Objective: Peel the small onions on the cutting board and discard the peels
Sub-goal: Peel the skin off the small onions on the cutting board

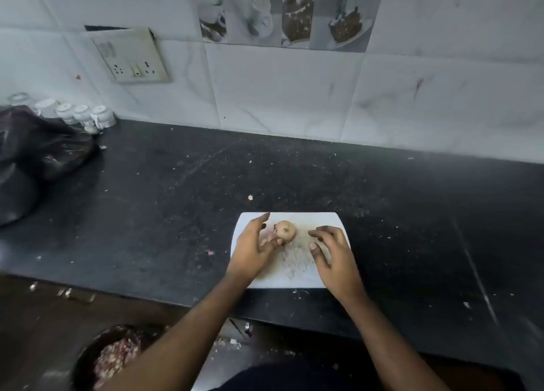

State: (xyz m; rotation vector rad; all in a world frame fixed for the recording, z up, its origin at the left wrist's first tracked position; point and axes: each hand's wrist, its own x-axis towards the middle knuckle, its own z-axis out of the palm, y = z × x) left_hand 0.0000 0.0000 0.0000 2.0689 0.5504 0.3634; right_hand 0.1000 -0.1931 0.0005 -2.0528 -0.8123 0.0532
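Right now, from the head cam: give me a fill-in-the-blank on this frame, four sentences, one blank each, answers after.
1. The onion lies on the white ____.
2. The cutting board rests on a ____ countertop.
3. The left hand sits ____ of the onion in the picture.
4. The right hand holds ____.

Missing words: cutting board; black; left; nothing

Person, seen from above: two bare forearms, no sleeves in view, no watch, bracelet or rings visible. Left hand [253, 248] and right hand [332, 253] ungloved, nails short. At the bottom edge, a patch of dark garment [294, 379], navy or black; its type cannot be told.
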